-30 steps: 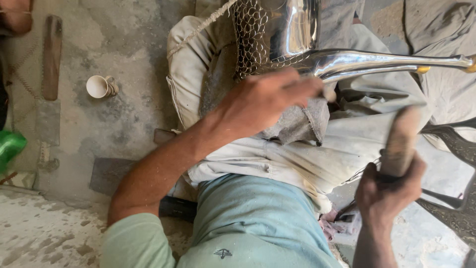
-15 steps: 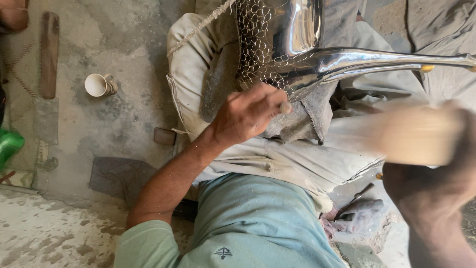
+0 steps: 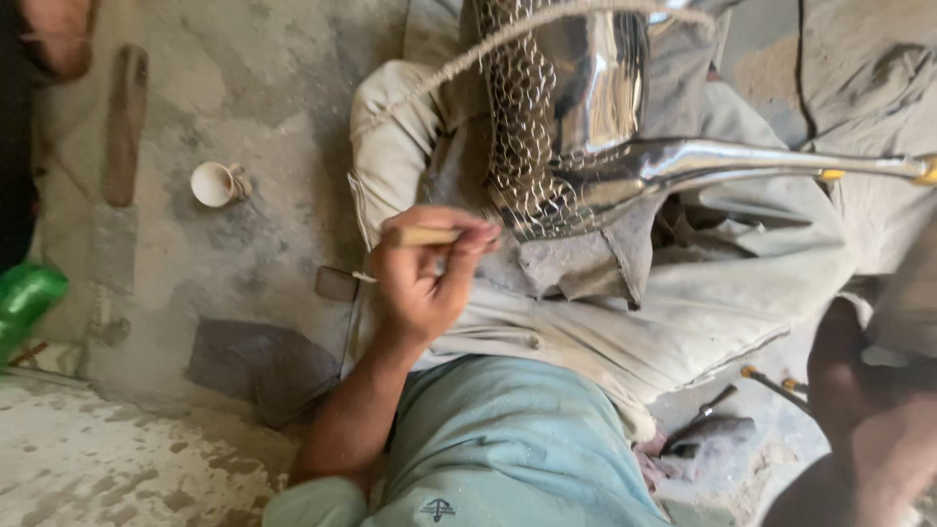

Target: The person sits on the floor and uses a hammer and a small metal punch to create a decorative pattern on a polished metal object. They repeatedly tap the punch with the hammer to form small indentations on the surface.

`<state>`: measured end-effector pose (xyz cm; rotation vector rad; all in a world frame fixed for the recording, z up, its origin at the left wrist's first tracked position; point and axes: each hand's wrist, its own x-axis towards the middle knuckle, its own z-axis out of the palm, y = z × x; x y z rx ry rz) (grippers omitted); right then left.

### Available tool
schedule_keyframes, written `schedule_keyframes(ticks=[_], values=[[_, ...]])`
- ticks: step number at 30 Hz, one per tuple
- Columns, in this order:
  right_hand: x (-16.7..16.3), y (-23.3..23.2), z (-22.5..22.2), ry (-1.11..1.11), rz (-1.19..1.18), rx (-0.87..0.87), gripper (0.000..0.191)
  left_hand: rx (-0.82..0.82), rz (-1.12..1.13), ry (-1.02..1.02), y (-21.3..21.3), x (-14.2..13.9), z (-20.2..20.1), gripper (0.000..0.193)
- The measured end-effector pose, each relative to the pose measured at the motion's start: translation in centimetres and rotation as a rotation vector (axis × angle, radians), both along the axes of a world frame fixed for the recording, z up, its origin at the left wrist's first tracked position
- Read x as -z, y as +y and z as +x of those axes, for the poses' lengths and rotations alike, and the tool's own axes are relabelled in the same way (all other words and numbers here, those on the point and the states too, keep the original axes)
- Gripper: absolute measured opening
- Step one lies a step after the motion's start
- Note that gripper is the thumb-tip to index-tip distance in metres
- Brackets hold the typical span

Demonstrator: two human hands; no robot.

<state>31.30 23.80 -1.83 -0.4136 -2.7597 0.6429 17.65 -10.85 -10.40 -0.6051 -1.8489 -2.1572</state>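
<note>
A shiny steel piece (image 3: 595, 98) with a hammered scale pattern lies on a grey cloth (image 3: 576, 268) across my lap. Its long polished arm (image 3: 781, 161) reaches to the right. My left hand (image 3: 425, 278) pinches a thin wooden-handled punch (image 3: 425, 235), with the tip against the patterned lower edge of the steel. My right hand (image 3: 878, 429) is blurred at the lower right, low and away from the steel. It grips a wooden mallet (image 3: 908, 293) that shows only as a smear at the right edge.
On the concrete floor to the left stand a small white cup (image 3: 215, 183), a wooden bar (image 3: 125, 122) and a green object (image 3: 24, 303). Small metal tools (image 3: 712, 429) lie by my right hip. Part of another person (image 3: 59, 34) shows at the top left.
My left hand slid down from the steel arm and now holds the punch at the patterned edge. My right hand swung the mallet across, then dropped low to the right.
</note>
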Motion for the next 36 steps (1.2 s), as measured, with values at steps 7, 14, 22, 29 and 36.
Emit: schedule_keyframes(ticks=[7,14,22,29,36], values=[[8.7,-1.5,-1.2,-0.025,-0.53,0.48,0.033,-0.07,-0.186,-0.275,-3.7,-2.6,-1.0,0.016],[7.1,-0.9,-4.8,0.101,-0.748,0.506,0.034,0.044,0.051,-0.554,-1.1,-4.2,-5.8,0.023],[4.7,-1.7,-8.6,0.1,-0.695,0.662,0.04,0.167,-0.258,-0.29,4.0,-6.4,-11.2,0.029],[-2.3,-1.6,-12.4,0.136,-0.481,0.473,0.037,0.127,-0.346,-0.158,4.9,-6.1,-12.1,0.027],[-12.5,-6.3,-20.0,-0.034,0.072,0.041,0.037,0.12,-0.337,-0.053,4.5,-5.4,-12.0,0.025]])
